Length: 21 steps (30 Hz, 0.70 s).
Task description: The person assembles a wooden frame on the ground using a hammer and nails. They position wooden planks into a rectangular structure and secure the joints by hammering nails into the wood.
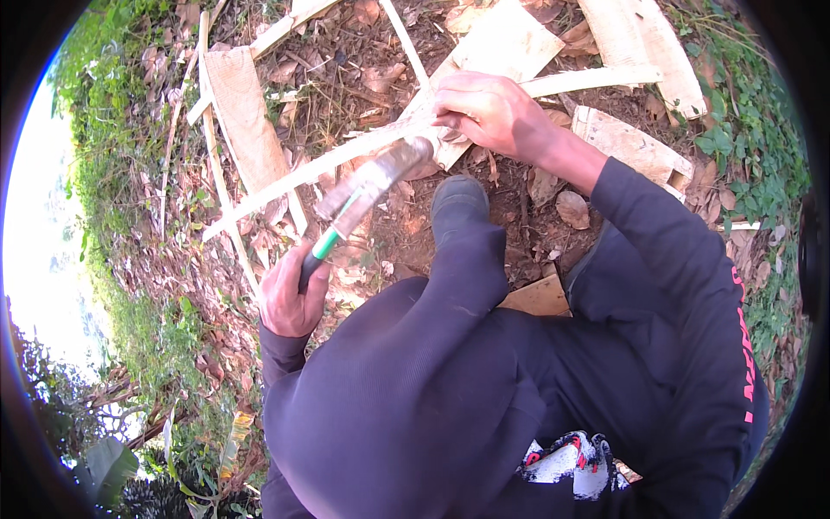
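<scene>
Many dry leaves (573, 210) strewed the ground (405, 246), greenery (112, 173) at ten o'clock; the left hand (292, 296) gripped a hammer (373, 188) at eleven; at one, the right hand (506, 114) bent over a wooden strip (316, 167), exact hold unclear.

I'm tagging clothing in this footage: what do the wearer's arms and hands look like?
The left hand and right hand are ungloved. Both arms wear long dark sleeves; the right sleeve stops short of the wrist and carries pinkish-red lettering down its outer side.

Hammer (353, 208) in left hand (294, 296)
</scene>
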Tool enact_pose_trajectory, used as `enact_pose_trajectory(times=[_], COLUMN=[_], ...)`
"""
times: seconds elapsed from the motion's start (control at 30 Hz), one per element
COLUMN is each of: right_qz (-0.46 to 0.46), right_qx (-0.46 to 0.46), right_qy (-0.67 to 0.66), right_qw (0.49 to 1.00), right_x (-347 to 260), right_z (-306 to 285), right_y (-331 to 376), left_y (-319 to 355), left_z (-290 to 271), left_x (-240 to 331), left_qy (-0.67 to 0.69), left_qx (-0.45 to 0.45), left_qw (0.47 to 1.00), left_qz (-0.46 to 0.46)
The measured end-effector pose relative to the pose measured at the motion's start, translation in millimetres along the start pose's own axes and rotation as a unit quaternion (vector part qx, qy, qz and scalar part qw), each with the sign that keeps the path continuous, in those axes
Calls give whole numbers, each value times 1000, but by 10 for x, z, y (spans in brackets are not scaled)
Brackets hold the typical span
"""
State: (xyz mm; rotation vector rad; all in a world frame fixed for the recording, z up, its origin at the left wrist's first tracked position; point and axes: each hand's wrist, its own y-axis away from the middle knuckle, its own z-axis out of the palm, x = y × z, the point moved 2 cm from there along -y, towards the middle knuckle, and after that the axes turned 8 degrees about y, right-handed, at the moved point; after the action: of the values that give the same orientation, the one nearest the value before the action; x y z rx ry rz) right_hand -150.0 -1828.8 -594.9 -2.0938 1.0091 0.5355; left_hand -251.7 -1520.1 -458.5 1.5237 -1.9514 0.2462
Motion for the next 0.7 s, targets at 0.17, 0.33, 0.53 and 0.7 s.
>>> enact_pose_trajectory(times=[0.17,0.33,0.53,0.7], right_qz=[3,-1,-28,-30], right_qx=[7,15,47,42], right_qy=[38,47,79,55], right_qw=[999,999,995,997], right_x=[-67,78,-19,111], right_z=[-47,72,-6,122], right_y=[11,104,73,125], left_y=[-228,-278,-220,-246], left_z=[88,246,255,333], left_x=[213,72,175,90], left_qy=[-10,-40,6,-7], left_qx=[32,-5,57,5], left_qw=[998,999,996,1000], left_qz=[50,33,62,22])
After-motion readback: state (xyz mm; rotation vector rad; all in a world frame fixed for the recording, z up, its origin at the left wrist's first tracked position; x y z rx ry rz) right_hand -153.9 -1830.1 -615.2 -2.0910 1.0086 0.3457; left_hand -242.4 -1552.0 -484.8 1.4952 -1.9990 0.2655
